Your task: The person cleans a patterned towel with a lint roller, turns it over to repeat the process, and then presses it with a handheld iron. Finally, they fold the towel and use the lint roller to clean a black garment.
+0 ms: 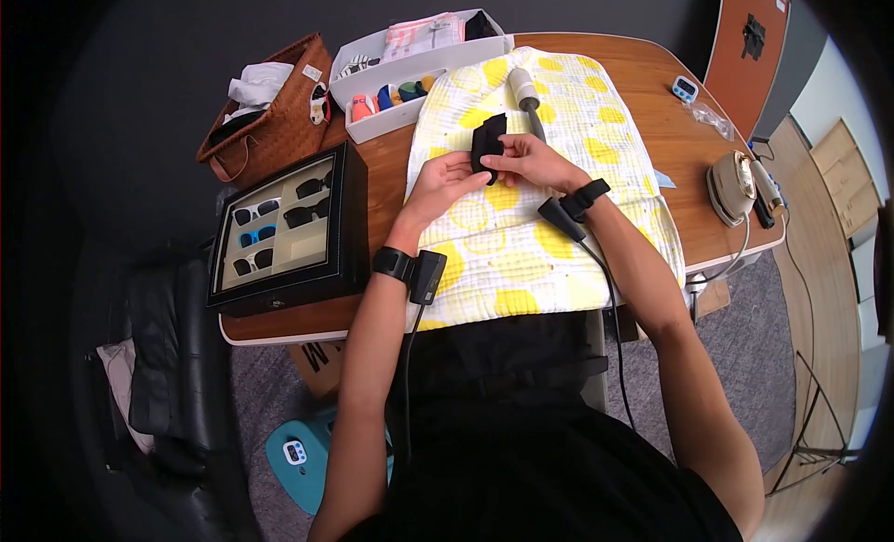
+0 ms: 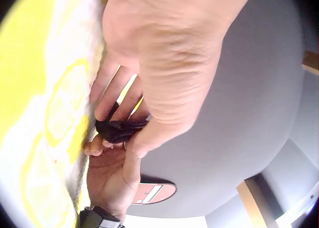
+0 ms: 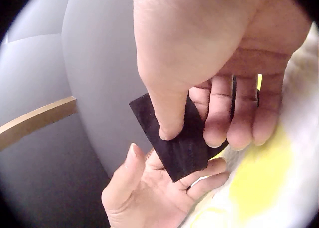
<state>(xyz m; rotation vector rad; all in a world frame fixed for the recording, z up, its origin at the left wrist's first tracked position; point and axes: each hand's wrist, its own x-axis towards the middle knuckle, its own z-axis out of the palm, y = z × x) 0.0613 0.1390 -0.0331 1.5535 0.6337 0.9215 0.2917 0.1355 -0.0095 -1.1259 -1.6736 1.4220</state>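
Observation:
A folded piece of black cloth (image 1: pixel 486 148) is held between both hands above a yellow-and-white lemon-print cloth (image 1: pixel 512 253). My right hand (image 1: pixel 538 162) pinches it, the thumb flat on its face and the fingers behind, as the right wrist view shows with the black cloth (image 3: pixel 174 143). My left hand (image 1: pixel 441 183) supports the lower left side, its fingers beneath; in the left wrist view the black cloth (image 2: pixel 119 131) lies against those fingers, with the left thumb near it. In the right wrist view the left thumb stands off the cloth.
A glasses case (image 1: pixel 279 227) and a woven basket (image 1: pixel 270 114) are at the left. White boxes (image 1: pixel 386 123) with rolled and folded fabric stand behind. A grey-and-white handled device (image 1: pixel 524 90) lies on the lemon cloth; a small iron (image 1: pixel 731 190) and timer (image 1: pixel 684 88) are at the right.

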